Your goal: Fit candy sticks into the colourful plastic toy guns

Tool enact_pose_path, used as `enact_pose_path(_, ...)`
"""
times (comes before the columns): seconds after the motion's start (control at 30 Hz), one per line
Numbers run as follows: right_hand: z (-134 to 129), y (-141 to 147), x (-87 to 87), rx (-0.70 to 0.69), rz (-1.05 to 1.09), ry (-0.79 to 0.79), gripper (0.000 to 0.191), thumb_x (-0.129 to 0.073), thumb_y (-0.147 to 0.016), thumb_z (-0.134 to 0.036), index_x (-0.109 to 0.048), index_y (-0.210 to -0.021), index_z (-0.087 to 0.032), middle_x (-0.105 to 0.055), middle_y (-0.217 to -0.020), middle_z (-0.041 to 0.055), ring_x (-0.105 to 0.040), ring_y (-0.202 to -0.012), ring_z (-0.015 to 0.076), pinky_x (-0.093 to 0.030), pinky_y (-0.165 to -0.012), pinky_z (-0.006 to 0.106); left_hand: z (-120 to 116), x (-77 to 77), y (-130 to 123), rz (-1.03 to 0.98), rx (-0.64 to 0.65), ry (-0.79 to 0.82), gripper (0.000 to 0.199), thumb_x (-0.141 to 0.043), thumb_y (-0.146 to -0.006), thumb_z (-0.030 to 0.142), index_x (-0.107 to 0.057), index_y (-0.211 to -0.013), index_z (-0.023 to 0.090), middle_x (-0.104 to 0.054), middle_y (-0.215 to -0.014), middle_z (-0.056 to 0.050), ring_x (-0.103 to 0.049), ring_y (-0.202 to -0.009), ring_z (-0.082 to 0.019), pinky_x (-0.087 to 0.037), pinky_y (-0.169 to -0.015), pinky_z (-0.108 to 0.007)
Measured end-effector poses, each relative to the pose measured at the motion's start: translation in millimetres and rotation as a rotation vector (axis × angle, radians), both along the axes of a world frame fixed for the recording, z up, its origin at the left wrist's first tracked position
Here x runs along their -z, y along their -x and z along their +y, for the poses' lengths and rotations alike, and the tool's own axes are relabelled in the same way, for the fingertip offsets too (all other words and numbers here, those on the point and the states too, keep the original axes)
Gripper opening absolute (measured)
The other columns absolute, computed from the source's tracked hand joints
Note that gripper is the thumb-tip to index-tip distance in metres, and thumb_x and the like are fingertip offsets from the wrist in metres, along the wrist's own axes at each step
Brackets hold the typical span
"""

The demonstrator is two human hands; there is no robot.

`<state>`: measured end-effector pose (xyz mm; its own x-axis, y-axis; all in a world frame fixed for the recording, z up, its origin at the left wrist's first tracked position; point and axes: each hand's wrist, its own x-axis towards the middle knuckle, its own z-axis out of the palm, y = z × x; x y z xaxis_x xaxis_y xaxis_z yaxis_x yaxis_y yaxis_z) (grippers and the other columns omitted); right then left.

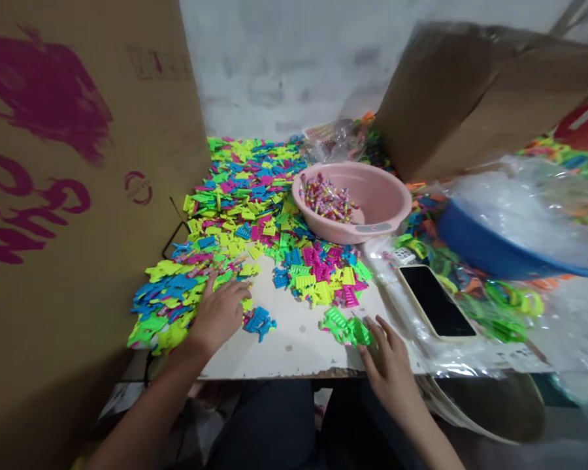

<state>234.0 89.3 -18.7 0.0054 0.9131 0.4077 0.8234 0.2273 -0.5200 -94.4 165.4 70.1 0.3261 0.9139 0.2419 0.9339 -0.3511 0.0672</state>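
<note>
My left hand (219,312) lies over the edge of a heap of small bright plastic pieces (176,287), fingers stretched and apart. These flat, ridged pieces are yellow, green, blue and pink; I cannot make out their exact kind. A blue piece (260,322) rests alone just right of that hand. Near the table's front edge, my right hand (388,362) has its thumb and fingers spread around the right end of a green piece (359,331), touching or nearly touching it. Another green piece (336,323) adjoins it. Behind them sits a smaller mixed pile (318,274).
A pink basin (392,196) holds many small multicoloured items. A phone (436,300) lies on clear plastic at right, near a blue basin (490,248) with plastic bags. Cardboard boxes stand left (142,130) and back right (451,98). The white tabletop (294,352) ends before my legs.
</note>
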Motion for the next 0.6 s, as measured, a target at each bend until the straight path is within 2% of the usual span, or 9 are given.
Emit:
enact_pose_path(0.17, 23, 21, 13.2, 0.009, -0.022, 0.039, 0.056, -0.044, -0.095, -0.035, -0.025, -0.147, -0.025, -0.026, -0.151, 0.0164, -0.026, -0.139, 0.0383, -0.036, -0.103, 0.060, -9, -0.9, 4, 0.040, 0.012, 0.109, 0.025, -0.050, -0.087, 0.027, -0.071, -0.100, 0.022, -0.072, -0.111, -0.009, -0.061, -0.111, -0.030, -0.004, -0.115, -0.062)
enact_pose_path(0.23, 33, 35, 14.1, -0.002, -0.016, 0.056, 0.057, -0.044, -0.094, -0.033, -0.024, -0.147, -0.025, -0.025, -0.152, 0.0162, -0.022, -0.141, 0.0383, -0.035, -0.104, 0.061, -10, -3.6, 1, 0.017, -0.002, 0.134, 0.025, -0.051, -0.088, 0.032, -0.071, -0.098, 0.022, -0.072, -0.110, -0.009, -0.061, -0.111, -0.031, -0.008, -0.114, -0.063)
enact_pose_path(0.3, 40, 49, 14.1, -0.036, -0.011, 0.069, 0.058, -0.046, -0.093, -0.032, -0.024, -0.147, -0.023, -0.027, -0.151, 0.0166, -0.020, -0.142, 0.0375, -0.034, -0.105, 0.060, -8, -4.5, -10, -0.042, 0.012, 0.153, 0.027, -0.050, -0.088, 0.033, -0.070, -0.103, 0.021, -0.068, -0.119, -0.011, -0.057, -0.118, -0.032, -0.017, -0.113, -0.061)
enact_pose_path(0.37, 43, 60, 12.9, -0.066, -0.007, 0.052, 0.059, -0.047, -0.092, -0.030, -0.026, -0.146, -0.021, -0.028, -0.151, 0.0175, -0.019, -0.142, 0.0369, -0.035, -0.105, 0.059, -2, -0.5, -31, -0.145, 0.032, 0.166, 0.035, -0.046, -0.090, 0.032, -0.064, -0.116, 0.019, -0.057, -0.135, -0.014, -0.046, -0.130, -0.032, -0.026, -0.111, -0.056)
enact_pose_path(0.43, 48, 62, 9.0, -0.078, 0.007, 0.011, 0.055, -0.049, -0.092, -0.030, -0.032, -0.143, -0.022, -0.033, -0.148, 0.0173, -0.027, -0.140, 0.0355, -0.037, -0.104, 0.057, 5, 9.6, -62, -0.268, 0.008, 0.183, 0.044, -0.042, -0.092, 0.033, -0.053, -0.131, 0.016, -0.041, -0.149, -0.017, -0.034, -0.139, -0.032, -0.031, -0.111, -0.052)
enact_pose_path(0.53, 70, 43, -3.7, -0.020, 0.052, -0.072, 0.039, -0.048, -0.092, -0.033, -0.050, -0.130, -0.024, -0.048, -0.135, 0.0152, -0.044, -0.128, 0.0314, -0.041, -0.101, 0.053, 16, 32.2, -111, -0.372, -0.152, 0.266, 0.054, -0.048, -0.089, 0.034, -0.043, -0.140, 0.014, -0.027, -0.155, -0.021, -0.024, -0.143, -0.037, -0.027, -0.112, -0.053)
enact_pose_path(0.6, 94, 24, -14.6, 0.051, 0.069, -0.109, 0.036, -0.048, -0.092, -0.036, -0.055, -0.124, -0.021, -0.053, -0.130, 0.0155, -0.047, -0.125, 0.0315, -0.040, -0.101, 0.054, 22, 46.9, -134, -0.407, -0.240, 0.315, 0.059, -0.050, -0.089, 0.035, -0.040, -0.142, 0.014, -0.022, -0.156, -0.022, -0.020, -0.144, -0.039, -0.025, -0.113, -0.054)
